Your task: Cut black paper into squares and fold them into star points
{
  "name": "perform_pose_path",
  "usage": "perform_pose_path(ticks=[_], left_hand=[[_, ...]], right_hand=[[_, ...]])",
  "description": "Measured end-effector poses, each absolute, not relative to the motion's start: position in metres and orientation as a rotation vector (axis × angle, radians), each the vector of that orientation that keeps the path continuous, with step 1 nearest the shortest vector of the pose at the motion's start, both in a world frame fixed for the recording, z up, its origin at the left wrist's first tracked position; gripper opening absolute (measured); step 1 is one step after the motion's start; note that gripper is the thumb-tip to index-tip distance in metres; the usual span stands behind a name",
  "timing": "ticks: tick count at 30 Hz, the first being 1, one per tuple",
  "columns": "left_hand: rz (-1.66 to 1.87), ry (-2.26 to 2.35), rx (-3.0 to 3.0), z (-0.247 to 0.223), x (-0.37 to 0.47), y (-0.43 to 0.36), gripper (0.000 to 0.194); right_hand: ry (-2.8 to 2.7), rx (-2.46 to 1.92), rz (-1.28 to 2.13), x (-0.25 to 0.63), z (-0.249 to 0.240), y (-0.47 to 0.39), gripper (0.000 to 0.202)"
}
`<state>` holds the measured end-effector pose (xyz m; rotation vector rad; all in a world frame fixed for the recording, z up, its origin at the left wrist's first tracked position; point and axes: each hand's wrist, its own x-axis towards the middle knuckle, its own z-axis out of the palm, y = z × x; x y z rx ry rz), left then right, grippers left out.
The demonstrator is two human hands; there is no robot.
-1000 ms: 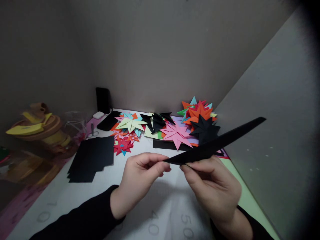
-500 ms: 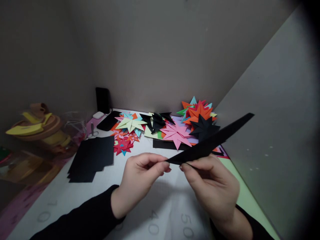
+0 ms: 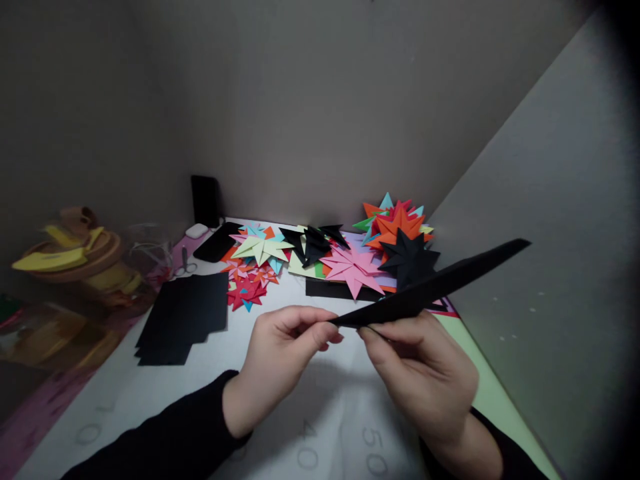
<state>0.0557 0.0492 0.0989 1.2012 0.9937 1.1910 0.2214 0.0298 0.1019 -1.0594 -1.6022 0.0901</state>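
One tabletop [image 3: 130,393]: folded paper stars [image 3: 353,267] at rear, apparently complete; flat black sheets [image 3: 185,313] at left, unfolded. Black paper piece [image 3: 425,293], judged part-folded, held above tabletop. Left fingers [image 3: 314,337] pinched on pointed end; right fingers [image 3: 413,328] pinched on lower edge.

folded black paper [image 3: 430,288] | far end | now lower, farther right than half a second ago

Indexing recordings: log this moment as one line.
Left hand: pinches pointed end of black paper; right hand: pinches its lower edge; paper: above white table; black sheets: on table
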Motion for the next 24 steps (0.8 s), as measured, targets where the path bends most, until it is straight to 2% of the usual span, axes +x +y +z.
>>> perform_pose_path(ticks=[24], left_hand=[[1.275,1.067,1.519,0.092,0.0544,0.0472,0.011]], right_hand=[[-1.51,-1.145,0.247,0.2193,0.1045,0.034,0.009]])
